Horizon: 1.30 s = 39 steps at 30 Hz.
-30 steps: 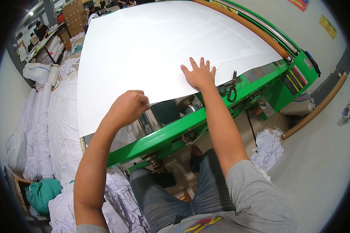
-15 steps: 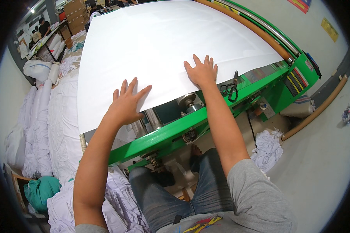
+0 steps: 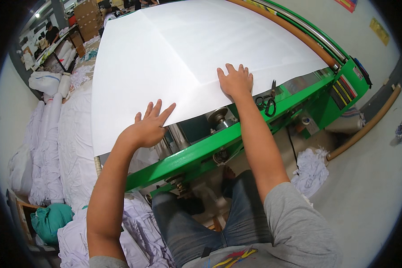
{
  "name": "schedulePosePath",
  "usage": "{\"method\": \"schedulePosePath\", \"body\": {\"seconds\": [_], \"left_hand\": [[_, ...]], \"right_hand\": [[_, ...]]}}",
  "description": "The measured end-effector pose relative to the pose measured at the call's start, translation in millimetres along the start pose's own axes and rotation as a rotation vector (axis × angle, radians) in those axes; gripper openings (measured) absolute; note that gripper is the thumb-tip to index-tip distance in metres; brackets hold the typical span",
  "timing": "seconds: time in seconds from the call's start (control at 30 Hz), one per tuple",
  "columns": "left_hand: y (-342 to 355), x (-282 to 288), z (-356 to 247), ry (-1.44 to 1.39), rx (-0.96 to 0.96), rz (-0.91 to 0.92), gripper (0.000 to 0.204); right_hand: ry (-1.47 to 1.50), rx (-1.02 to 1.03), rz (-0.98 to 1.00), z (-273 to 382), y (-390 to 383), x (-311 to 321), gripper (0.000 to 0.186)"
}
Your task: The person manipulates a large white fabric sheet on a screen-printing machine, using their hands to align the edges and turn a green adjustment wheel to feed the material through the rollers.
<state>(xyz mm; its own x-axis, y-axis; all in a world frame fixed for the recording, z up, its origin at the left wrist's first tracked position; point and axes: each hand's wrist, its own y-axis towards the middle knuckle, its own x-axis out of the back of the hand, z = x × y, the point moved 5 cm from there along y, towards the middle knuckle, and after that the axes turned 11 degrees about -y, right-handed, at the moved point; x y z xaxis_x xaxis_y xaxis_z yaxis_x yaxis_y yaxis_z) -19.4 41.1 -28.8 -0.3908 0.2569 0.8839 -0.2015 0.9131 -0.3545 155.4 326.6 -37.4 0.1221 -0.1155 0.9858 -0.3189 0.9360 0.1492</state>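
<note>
A large white sheet [image 3: 183, 49] is spread over the bed of a green-framed machine [image 3: 187, 154]. My left hand [image 3: 148, 125] rests on the sheet's near edge at the left, fingers spread. Farther right, my right hand [image 3: 236, 82] lies with fingers stretched on the same edge. Neither hand grips anything. Just right of my right wrist, black-handled scissors [image 3: 269, 100] lie on the machine, blades pointing away. Between my arms, below the sheet's edge, metal rollers [image 3: 177, 136] and a round metal fitting [image 3: 218, 117] show.
A brown tube [image 3: 295, 33] runs along the machine's far right side. Another brown tube [image 3: 366, 125] leans at the right, beside crumpled white cloth [image 3: 310, 172] on the floor. White fabric [image 3: 76, 129] and a green bundle [image 3: 52, 221] lie at left. A person [image 3: 52, 33] is in the background.
My left hand has slid slightly toward me along the sheet's edge. A faint crease line now runs across the sheet to near my right hand. The view has shifted a little.
</note>
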Motion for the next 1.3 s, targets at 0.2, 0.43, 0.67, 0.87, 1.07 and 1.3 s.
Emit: {"method": "schedulePosePath", "body": {"seconds": [0.2, 0.43, 0.67, 0.87, 1.07, 1.3], "left_hand": [[3.4, -2.8, 0.3, 0.045, -0.013, -0.017, 0.071], [3.0, -0.5, -2.3, 0.013, -0.007, -0.018, 0.069], [2.8, -0.9, -2.7, 0.01, -0.02, -0.014, 0.067], [2.7, -1.1, -3.2, -0.001, -0.02, -0.004, 0.066], [2.0, 1.0, -4.7, -0.003, -0.024, -0.002, 0.065], [2.6, 0.2, -4.0, 0.001, -0.021, 0.003, 0.063]], "right_hand": [[0.013, 0.018, -0.076, 0.7, 2.8, -9.8, 0.073], [-0.001, 0.038, -0.077, 2.8, 3.5, -11.6, 0.075], [0.07, 0.141, -0.237, 6.5, 7.2, -6.8, 0.068], [0.085, 0.156, -0.149, 9.6, 6.3, -7.6, 0.063], [0.067, 0.143, -0.188, 7.8, 7.5, -9.2, 0.064], [0.039, 0.137, -0.231, 7.2, 9.1, -10.5, 0.061]]}}
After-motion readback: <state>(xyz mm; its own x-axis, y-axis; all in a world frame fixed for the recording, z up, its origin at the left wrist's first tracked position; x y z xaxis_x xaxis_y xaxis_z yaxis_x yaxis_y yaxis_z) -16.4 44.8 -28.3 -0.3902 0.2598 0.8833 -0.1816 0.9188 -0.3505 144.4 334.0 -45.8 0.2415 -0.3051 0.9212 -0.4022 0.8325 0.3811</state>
